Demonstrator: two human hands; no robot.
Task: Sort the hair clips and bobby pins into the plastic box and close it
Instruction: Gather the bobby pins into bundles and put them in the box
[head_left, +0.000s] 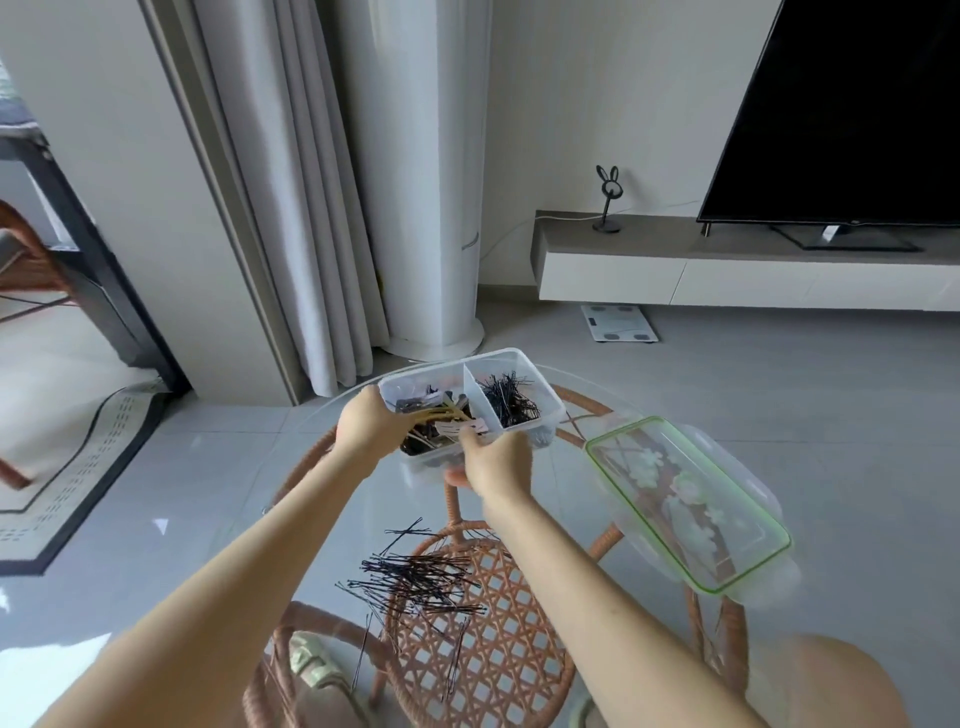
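Plastic box (553, 410): stands open at the far side of the glass worktop (566, 514); a divider (480, 397) splits it into two compartments.
Left compartment: holds mixed hair clips (441, 415).
Right compartment: holds sorted bobby pins (506, 402).
Loose bobby pins (421, 577): a scattered heap on the worktop, near the person and well apart from the box; not yet sorted.
Lid (685, 499): clear with a green seal, lying flat on the worktop just right of the box; not fitted.
Left grip (369, 426): reaches into the left compartment. The fingers are buried among the clips, so it cannot be told whether anything is held.
Right grip (498, 462): grasps the near wall of the box, thumb outside and fingers over the rim.
Risk, tipping: pressure from both hands on a light box could tilt or slide it on smooth glass and spill the contents of both compartments.
Risk, mixing: clips disturbed by the left grip could cross the low divider into the pins.
Risk, loss: thin pins near the worktop edge could be swept to the floor by a forearm.
Risk, closure: a pin lying across the rim would probably stop the lid sealing.
Hard to make out: both hands are motion-blurred; the box base is hidden behind them; the rattan frame (478, 649) under the glass confuses pin outlines.
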